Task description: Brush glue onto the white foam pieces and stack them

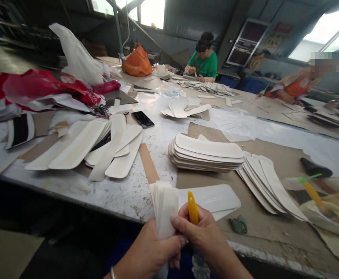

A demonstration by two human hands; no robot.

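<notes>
My left hand (pixel 154 246) is closed around the lower part of a bundle of white strips (pixel 166 205), held upright at the table's front edge. My right hand (pixel 200 228) has a yellow-handled tool (pixel 192 207) in its grip, handle end up; the tool's lower end is hidden by the hand. The thumb of that hand touches the right edge of the strips. Just behind the right hand lie flat white rounded pieces (pixel 211 197). A neat stack of similar white pieces (pixel 207 153) is beyond them, and a fanned row of white pieces (pixel 269 180) is to the right.
Loose white pieces (pixel 76 145) and a phone (pixel 142 119) are on the left. Red bags (pixel 44 85) and an orange bag (pixel 137 62) stand farther back. At right, a glue-stained container (pixel 332 219) holds a yellow-handled brush (pixel 314 193). Two people work across the table.
</notes>
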